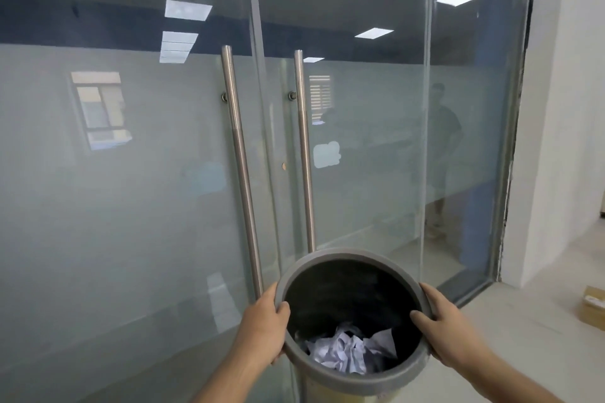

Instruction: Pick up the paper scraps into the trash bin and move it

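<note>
A glass door [343, 141] fills most of the view, frosted across its lower part, with two upright steel handles [302, 154] near the middle; a floor [523, 337] of pale tile runs off to the right, where a box [593, 306] sits by the wall; a faint figure stands behind the glass, too dim to describe.

The bin [352, 381] is held up in front of the door, just below the handles, tipped a little so its dark inside shows; it has a grey rim and a paler body underneath, only partly in view. It looks like thin moulded plastic, stiff enough at the rim to carry by but likely to flex if squeezed hard lower down; with only paper inside it should be light, so two hands are more for steadiness than for load. The smooth rim may slip in a loose hold, so I judge the rolled edge, on opposite sides, the best place to take it.

The left hand [262, 324] clasps the rim on its side, thumb hooked over the edge, fingers outside; the right hand [453, 330] does the same opposite; both are closed on the bin.

The scraps [347, 350], crumpled white paper, lie loose at the bottom; soft, weightless, apt to shift or spill if the bin tips further.
</note>
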`<state>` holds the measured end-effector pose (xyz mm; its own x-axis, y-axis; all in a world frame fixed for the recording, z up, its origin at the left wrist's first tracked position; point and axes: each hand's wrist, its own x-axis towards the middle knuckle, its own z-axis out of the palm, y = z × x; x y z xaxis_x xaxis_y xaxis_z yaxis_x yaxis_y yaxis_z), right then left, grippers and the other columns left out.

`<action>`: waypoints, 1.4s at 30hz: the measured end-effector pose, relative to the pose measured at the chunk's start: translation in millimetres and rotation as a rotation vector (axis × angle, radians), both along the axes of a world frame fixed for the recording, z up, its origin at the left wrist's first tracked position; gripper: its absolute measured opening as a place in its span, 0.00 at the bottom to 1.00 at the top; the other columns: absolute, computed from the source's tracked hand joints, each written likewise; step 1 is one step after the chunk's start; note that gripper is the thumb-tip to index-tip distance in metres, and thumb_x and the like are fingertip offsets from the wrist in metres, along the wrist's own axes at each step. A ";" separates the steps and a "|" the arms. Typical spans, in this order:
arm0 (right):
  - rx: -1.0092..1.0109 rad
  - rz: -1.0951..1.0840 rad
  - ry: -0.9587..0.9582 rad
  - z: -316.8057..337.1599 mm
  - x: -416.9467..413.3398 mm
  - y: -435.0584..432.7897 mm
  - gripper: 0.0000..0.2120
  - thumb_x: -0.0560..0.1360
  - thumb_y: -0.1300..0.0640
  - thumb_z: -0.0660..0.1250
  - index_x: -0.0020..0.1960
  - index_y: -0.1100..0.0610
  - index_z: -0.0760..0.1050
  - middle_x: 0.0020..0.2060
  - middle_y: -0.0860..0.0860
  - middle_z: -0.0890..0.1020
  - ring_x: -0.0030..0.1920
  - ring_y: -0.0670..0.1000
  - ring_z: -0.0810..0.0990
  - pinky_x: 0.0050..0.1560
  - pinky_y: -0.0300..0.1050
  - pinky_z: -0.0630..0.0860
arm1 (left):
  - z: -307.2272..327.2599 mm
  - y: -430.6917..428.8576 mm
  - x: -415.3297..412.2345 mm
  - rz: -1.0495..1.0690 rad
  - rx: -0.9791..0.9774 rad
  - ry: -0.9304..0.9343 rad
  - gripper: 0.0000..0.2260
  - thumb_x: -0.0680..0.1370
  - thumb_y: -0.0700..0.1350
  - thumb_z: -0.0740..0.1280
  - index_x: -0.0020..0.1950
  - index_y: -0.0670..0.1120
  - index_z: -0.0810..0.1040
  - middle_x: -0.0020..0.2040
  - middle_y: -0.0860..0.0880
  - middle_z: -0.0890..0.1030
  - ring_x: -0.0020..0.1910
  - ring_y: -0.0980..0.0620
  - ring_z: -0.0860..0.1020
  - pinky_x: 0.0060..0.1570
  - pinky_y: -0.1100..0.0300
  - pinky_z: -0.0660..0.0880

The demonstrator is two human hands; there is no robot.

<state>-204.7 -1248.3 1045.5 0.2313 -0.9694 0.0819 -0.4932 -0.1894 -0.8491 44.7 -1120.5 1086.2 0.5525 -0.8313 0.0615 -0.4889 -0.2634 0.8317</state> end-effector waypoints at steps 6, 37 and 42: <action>-0.049 -0.005 0.032 -56.2 22.0 -18.9 0.24 0.75 0.60 0.66 0.69 0.45 0.68 0.47 0.52 0.82 0.46 0.57 0.80 0.47 0.48 0.74 | -75.3 -26.2 21.3 0.010 0.039 -0.034 0.19 0.82 0.48 0.58 0.73 0.58 0.66 0.42 0.50 0.83 0.31 0.56 0.79 0.29 0.65 0.73; 0.263 -0.068 0.399 -890.6 38.9 33.0 0.21 0.77 0.53 0.56 0.69 0.44 0.58 0.42 0.58 0.81 0.40 0.62 0.79 0.42 0.55 0.78 | -934.9 9.1 26.0 0.013 0.385 -0.109 0.20 0.82 0.47 0.58 0.74 0.51 0.62 0.44 0.39 0.83 0.38 0.36 0.82 0.36 0.43 0.83; 0.271 -0.070 0.404 -906.4 32.8 27.9 0.21 0.77 0.53 0.57 0.69 0.44 0.57 0.41 0.57 0.82 0.39 0.60 0.79 0.41 0.54 0.78 | -953.0 3.2 26.5 0.001 0.361 -0.136 0.20 0.82 0.48 0.58 0.74 0.49 0.61 0.42 0.38 0.83 0.37 0.36 0.82 0.37 0.42 0.82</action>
<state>-171.9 -1220.5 139.1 0.1264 -0.9578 -0.2580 -0.7968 0.0568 -0.6015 71.1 -1117.2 133.2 0.5600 -0.8125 -0.1621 -0.5881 -0.5276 0.6130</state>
